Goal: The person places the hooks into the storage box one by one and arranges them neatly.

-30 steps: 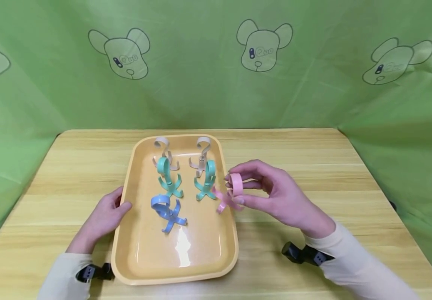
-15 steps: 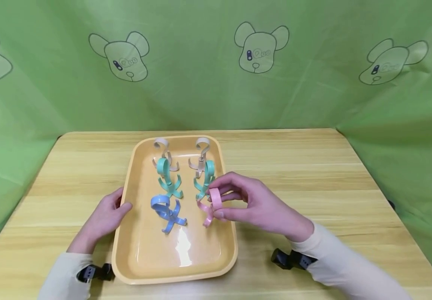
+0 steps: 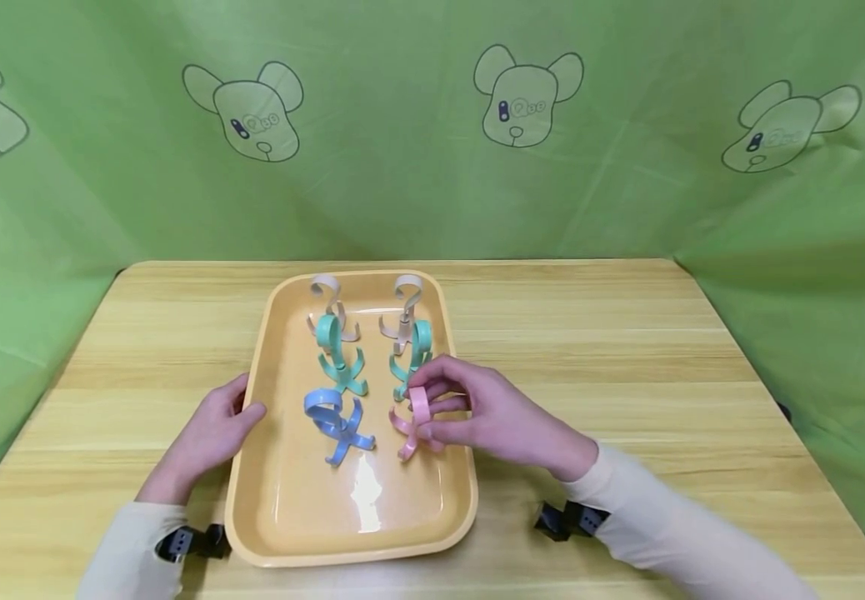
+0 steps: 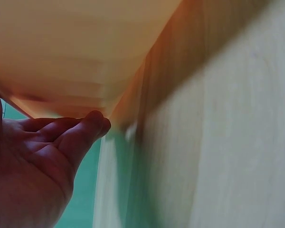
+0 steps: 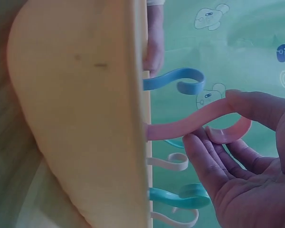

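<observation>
My left hand (image 3: 211,429) grips the left rim of a yellow plastic tray (image 3: 350,557), thumb over the edge. In the left wrist view its fingers (image 4: 83,135) press against the outer wall. My right hand (image 3: 507,417) pinches the curled top of a pink four-pronged rotating hook (image 3: 420,406) inside the tray's right half. The right wrist view shows thumb and fingers on the curl of the pink hook (image 5: 180,128); its base is hidden there by the tray wall. Whether its prongs touch the floor I cannot tell. Left of it stands a blue hook (image 3: 342,429).
Behind, in two columns, are a left green hook (image 3: 342,375), a right green hook (image 3: 421,336) partly covered by my fingers, and two beige hooks, left (image 3: 327,287) and right (image 3: 406,292). The tray lies on a wooden table (image 3: 590,333) before a green curtain (image 3: 387,192).
My right hand has carried the pink hook leftward and down, from over the tray's right rim into the tray beside the blue hook. The left hand has stayed on the rim.
</observation>
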`<state>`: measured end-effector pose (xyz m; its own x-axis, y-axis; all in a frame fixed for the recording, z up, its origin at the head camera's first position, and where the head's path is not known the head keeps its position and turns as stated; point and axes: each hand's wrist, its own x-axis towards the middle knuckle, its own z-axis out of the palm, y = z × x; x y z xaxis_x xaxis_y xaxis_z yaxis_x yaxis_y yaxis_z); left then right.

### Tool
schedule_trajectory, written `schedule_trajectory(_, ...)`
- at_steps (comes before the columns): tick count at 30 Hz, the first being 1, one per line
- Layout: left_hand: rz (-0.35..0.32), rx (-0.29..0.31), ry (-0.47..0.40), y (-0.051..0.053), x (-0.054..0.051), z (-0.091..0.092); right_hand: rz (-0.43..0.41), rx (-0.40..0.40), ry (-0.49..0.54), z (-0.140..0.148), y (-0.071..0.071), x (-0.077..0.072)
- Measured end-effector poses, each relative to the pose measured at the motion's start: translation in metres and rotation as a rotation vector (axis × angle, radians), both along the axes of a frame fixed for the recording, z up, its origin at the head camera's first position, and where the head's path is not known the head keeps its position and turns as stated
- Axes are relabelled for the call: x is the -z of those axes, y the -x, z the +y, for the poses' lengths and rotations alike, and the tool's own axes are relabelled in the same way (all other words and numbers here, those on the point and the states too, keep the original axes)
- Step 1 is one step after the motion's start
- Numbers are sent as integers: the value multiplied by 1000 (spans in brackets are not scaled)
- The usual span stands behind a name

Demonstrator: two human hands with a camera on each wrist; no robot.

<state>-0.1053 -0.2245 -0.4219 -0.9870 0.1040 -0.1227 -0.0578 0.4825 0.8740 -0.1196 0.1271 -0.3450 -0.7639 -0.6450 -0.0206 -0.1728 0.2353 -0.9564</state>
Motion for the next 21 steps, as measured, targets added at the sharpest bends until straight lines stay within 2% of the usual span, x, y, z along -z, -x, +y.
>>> schedule_trajectory(4, 2, -1, 4, 0, 0, 0, 22, -6, -29, -1, 2, 5)
schedule_trajectory(21, -2, -4, 4, 0, 0, 0, 225, -31, -119, -1, 1, 11)
